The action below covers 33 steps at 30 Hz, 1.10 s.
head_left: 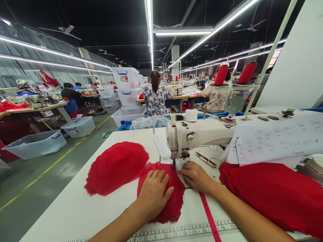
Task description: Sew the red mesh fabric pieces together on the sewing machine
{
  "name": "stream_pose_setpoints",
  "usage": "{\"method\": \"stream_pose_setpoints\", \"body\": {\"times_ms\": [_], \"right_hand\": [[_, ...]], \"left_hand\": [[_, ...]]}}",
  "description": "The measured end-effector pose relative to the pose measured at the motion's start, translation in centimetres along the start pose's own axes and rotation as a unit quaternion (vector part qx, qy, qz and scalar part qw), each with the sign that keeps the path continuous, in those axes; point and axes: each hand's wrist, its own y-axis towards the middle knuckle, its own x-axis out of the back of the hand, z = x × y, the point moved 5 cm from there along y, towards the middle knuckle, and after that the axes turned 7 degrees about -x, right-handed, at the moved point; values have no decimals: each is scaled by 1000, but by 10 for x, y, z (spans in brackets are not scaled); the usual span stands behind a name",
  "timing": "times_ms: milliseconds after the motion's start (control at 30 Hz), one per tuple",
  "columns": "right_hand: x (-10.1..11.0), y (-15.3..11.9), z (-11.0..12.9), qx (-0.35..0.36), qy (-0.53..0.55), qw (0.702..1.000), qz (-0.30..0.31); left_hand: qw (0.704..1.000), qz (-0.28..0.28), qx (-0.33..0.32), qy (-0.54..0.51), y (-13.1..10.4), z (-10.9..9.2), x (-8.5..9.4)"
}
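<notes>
A red sheer fabric piece (pixel 174 198) with a scalloped edge lies under the needle of a white sewing machine (pixel 199 132). My left hand (pixel 154 193) rests on it, fingers lying flat, thumb apart. My right hand (pixel 195 175) is closed beside the presser foot, its fingertips at the fabric's right edge; what they pinch is hidden. A red strip (pixel 208 215) runs from beneath my right wrist toward the table's front edge. To the left, another red fabric piece (pixel 117 168) touches the one being held down.
Scissors (pixel 205 158) lie behind my right hand. A red fabric pile (pixel 272 195) sits at right, below a marked paper sheet (pixel 280 137). A printed ruler scale (pixel 181 232) crosses the table front. Plastic bins (pixel 126 97) and co-workers at machines are beyond.
</notes>
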Motion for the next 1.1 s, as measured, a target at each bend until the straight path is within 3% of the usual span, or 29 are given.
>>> {"method": "stream_pose_setpoints", "body": {"times_ms": [100,300,400,667,1100], "right_hand": [[-2,-1,2,9,16,1000,22],[-4,-3,5,28,32,998,55],[-3,-3,7,28,30,997,62],[0,-4,8,20,29,997,71],[6,-3,10,11,54,996,77]], "left_hand": [[999,-7,-14,-52,3,1,-12],[991,65,-59,-103,4,0,-28],[990,74,-75,-91,4,-1,-30],[994,23,-81,-64,4,0,-30],[991,45,-86,-89,8,2,-32]]}}
